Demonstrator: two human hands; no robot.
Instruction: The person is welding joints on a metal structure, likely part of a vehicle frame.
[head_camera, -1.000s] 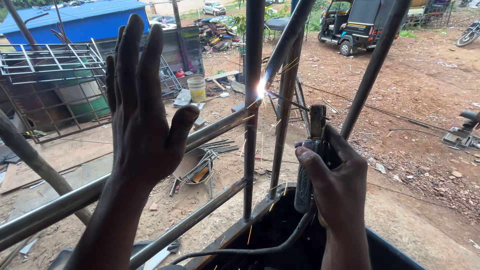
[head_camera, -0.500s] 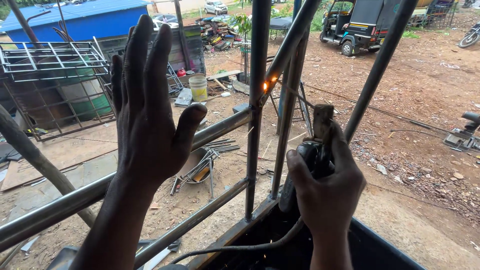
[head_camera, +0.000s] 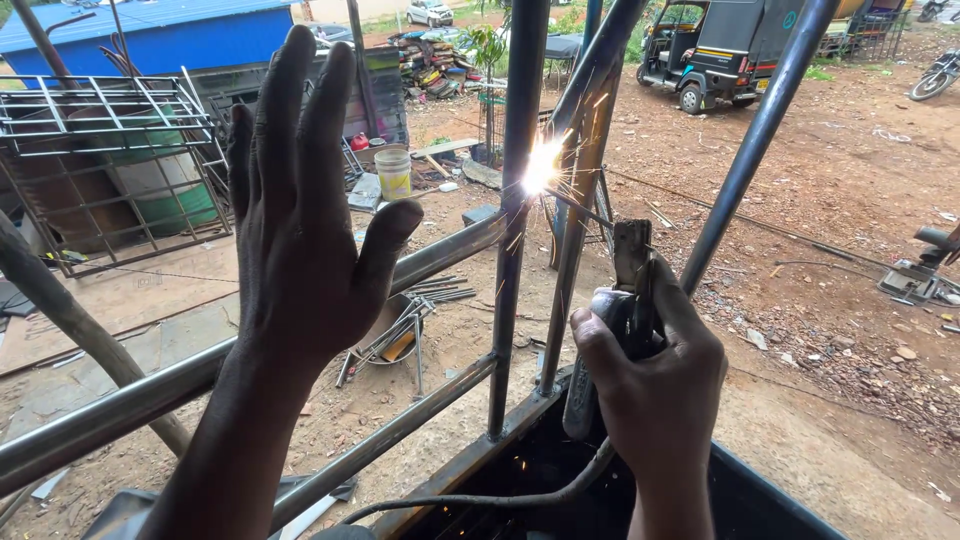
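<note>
Right hand is clamping around the grip of a welding holder, fingers wrapped tight, thumb side up. The holder is standing nearly upright, long axis running bottom to top and leaning slightly left, its clamp end pointing up toward the frame. A thin welding rod is running out of the clamp, angling up and left to the bright spark where it is meeting the upright metal pipe. Rod tip is at the joint between that pipe and the slanted bars beside it — exact contact spot is washed out by glare, so probably at the joint, hard to confirm. A black cable is trailing from the holder's bottom, curving down and left across the dark tray below.

Left hand is holding nothing — open flat, fingers together and pointing up, thumb spread to the right, back of hand facing the camera. It is sitting between the eyes and the spark, likely being raised as a shield from the glare. It is hovering in front of a slanted rail, not touching it as far as can be told.

Farther off: a wire grille, a yellow-and-white tub, loose rods on the dirt, a black three-wheeler.
</note>
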